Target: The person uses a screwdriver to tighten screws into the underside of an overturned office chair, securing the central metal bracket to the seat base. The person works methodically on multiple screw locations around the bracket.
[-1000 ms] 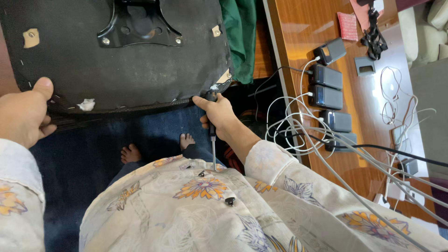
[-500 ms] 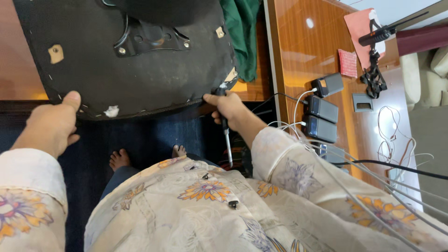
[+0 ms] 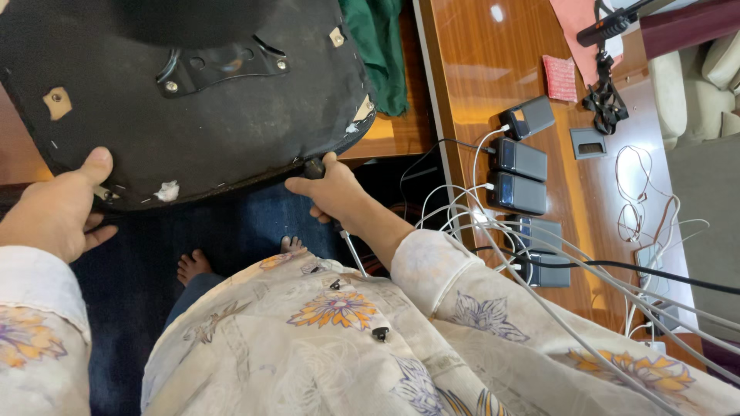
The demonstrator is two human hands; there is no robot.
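Head view: upturned black seat cushion (image 3: 193,100) held near lap. Left hand (image 3: 54,212) clamps near-left edge, thumb on top. Right hand (image 3: 331,192) closed round screwdriver (image 3: 351,246), also pinching right edge. Risks imo: tip pokes shirt, cushion slips onto bare feet (image 3: 193,266), charger cables (image 3: 493,231) snag.

1. The person's wearing a loose cream top (image 3: 339,339) with a floral print: orange and yellow blooms, greyish-purple leaves and outlines.
2. Small dark buttons (image 3: 379,333) run down the front placket.
3. Long sleeves, same print. The right sleeve (image 3: 462,293) ends wide at the wrist, and the left sleeve (image 3: 38,308) has a plain pale cuff.
4. Both hands, left hand (image 3: 54,212) and right hand (image 3: 331,189), are bare, with no rings or watch showing.
5. Bare feet (image 3: 193,266) peek out below dark blue trouser legs.
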